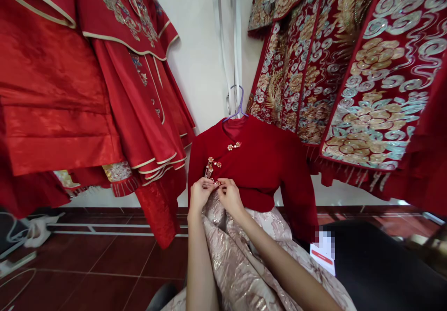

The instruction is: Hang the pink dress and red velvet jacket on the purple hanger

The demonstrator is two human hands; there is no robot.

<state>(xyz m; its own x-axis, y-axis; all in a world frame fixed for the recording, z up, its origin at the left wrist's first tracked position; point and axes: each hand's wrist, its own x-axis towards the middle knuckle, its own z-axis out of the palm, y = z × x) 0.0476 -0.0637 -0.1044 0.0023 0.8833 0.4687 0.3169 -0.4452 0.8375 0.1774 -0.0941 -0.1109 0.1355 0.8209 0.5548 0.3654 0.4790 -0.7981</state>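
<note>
Two hands: we pinch with the left hand point(202, 190) and right hand point(228, 195), side by side at the lower front of the red jacket point(258, 157).
Grip: fingertips together on both, clamped on the jacket's edge at the lowest clasp point(217, 183).
Jacket: hangs before us on a purple hanger point(240, 108), above pale brocade fabric point(240, 260).
In the way: our fingers partly hide that clasp; our forearms cross the brocade.
Left side: plain-hemmed red garments point(122, 92) hang above white shoes point(37, 232).
Right side: embroidered garments point(380, 83) hang beyond a black seat point(377, 260); a white-and-red card point(322, 257) lies beside the jacket's sleeve.
</note>
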